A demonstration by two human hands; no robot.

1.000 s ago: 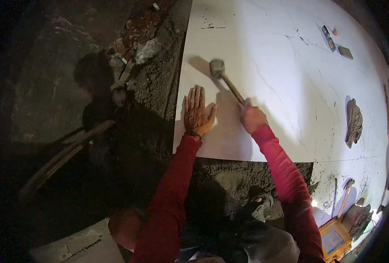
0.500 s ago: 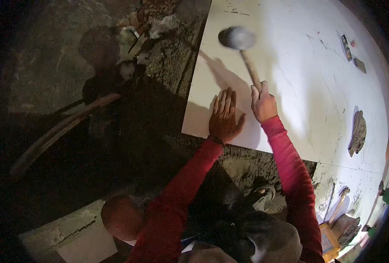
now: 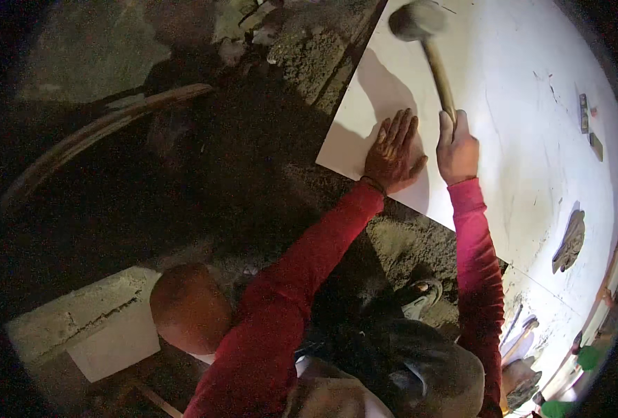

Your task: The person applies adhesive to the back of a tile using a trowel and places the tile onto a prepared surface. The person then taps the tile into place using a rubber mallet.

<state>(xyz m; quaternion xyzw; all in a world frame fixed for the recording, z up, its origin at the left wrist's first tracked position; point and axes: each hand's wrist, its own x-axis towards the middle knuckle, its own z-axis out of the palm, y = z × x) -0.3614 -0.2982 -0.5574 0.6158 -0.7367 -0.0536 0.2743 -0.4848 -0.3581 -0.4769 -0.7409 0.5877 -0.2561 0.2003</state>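
Observation:
My left hand (image 3: 395, 153) lies flat near the corner of a large white tile (image 3: 344, 145), palm down, its fingers stretched out. Just to its right, my right hand (image 3: 458, 150) is wrapped around the lower end of a mallet's wooden handle. The mallet (image 3: 440, 76) has a rounded head, dark on one side and pale on the other, held above the tile toward the far edge of the view. The head is slightly blurred. Beneath the tile's near edge shows rough grey mortar (image 3: 417, 247).
At right, a crumpled dark cloth (image 3: 569, 242) and two small blocks (image 3: 590, 129) lie on the white tiling. A hammer (image 3: 525, 331) lies at lower right. A curved strip (image 3: 107, 129) crosses the dark ground at left; a pale slab (image 3: 93, 313) lies lower left.
My view has shifted, so the tile and both hands appear farther right. The mallet has moved toward the top of the picture; my left hand stays flat on the tile.

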